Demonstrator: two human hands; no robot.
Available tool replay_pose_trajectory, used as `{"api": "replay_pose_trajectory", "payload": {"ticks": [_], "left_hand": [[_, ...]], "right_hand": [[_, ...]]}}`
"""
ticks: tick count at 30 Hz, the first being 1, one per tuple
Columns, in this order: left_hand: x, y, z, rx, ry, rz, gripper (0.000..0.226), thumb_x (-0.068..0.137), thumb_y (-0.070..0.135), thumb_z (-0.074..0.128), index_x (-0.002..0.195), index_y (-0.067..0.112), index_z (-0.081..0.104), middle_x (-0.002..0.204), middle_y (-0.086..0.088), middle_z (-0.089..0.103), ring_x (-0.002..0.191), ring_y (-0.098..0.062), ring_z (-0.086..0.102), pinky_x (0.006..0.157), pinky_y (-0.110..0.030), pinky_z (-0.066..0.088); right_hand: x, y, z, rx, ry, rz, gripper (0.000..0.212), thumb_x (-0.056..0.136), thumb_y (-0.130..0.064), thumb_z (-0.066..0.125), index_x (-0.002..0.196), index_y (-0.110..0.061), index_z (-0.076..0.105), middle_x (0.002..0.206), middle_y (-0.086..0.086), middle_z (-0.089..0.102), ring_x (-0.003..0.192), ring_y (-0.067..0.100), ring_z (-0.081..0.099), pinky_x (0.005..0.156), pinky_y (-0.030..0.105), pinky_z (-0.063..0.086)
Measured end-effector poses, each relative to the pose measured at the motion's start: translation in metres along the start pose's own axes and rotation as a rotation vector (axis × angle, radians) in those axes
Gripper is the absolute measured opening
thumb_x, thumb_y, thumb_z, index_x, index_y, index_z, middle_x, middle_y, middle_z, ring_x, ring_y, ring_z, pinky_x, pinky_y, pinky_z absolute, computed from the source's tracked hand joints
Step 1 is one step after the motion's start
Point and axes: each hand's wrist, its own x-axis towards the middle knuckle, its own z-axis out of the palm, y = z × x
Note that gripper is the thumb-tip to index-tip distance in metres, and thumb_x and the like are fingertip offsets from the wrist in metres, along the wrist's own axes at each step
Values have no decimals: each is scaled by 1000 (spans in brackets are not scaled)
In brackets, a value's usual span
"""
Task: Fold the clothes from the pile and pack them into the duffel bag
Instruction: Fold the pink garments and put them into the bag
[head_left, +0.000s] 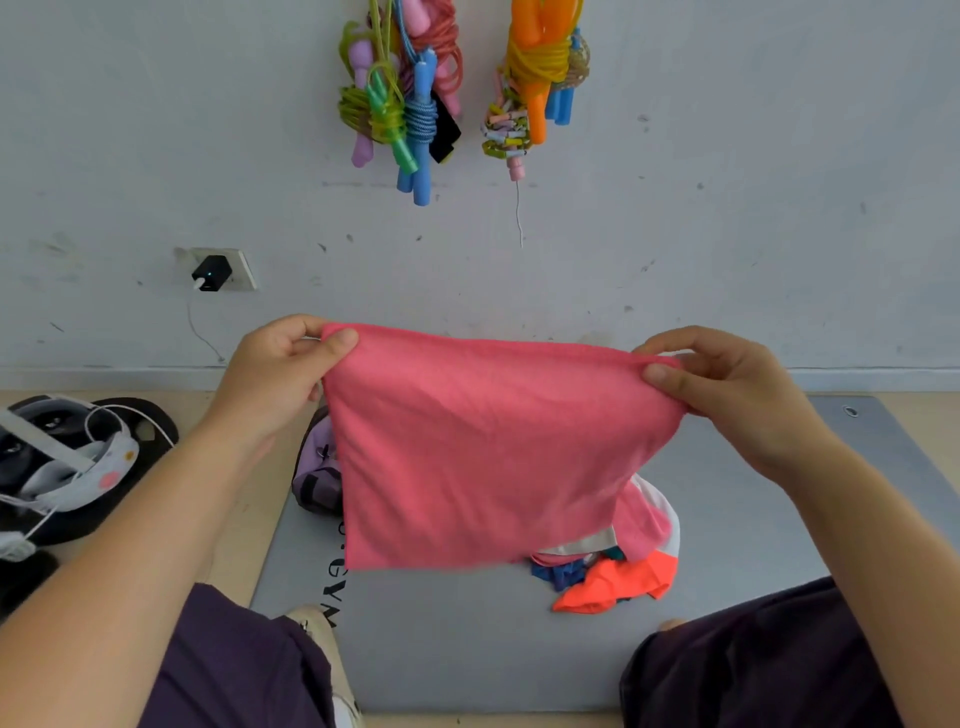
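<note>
Two hands stretch a pink cloth in the air above a grey mat, the left hand and right hand each pinching a top corner. Behind the cloth lie the clothes pile and a purple bag, mostly hidden. Risk: a loose pinch could drop a corner onto the pile, spoiling the fold.

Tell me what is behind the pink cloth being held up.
Behind the pink cloth, a purple bag shows at its left edge and a clothes pile at lower right. The rest is covered.
</note>
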Motion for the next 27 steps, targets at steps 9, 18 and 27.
{"api": "replay_pose_trajectory", "payload": {"ticks": [9, 18, 27], "left_hand": [[-2, 4, 0, -345, -151, -202, 18, 75, 28, 71, 84, 13, 71, 86, -5, 73, 76, -16, 71, 64, -26, 59], [-5, 3, 6, -290, -180, -198, 26, 75, 24, 72, 92, 5, 74, 95, -9, 75, 89, -18, 72, 72, -26, 59], [-5, -3, 2, -182, -202, -129, 15, 66, 29, 78, 79, 20, 80, 84, -4, 75, 83, -20, 74, 77, -27, 59]], "right_hand": [[-2, 3, -2, -103, -4, -38, 21, 82, -8, 72, 92, -26, 77, 99, -1, 74, 89, 17, 70, 80, 21, 55], [0, 6, -4, -305, 107, 50, 10, 83, -14, 75, 80, -23, 73, 80, 1, 73, 75, 12, 65, 71, 18, 52], [3, 9, -4, -356, 207, 71, 18, 81, -23, 77, 71, -15, 64, 63, -7, 69, 55, 0, 59, 53, 8, 44]]}}
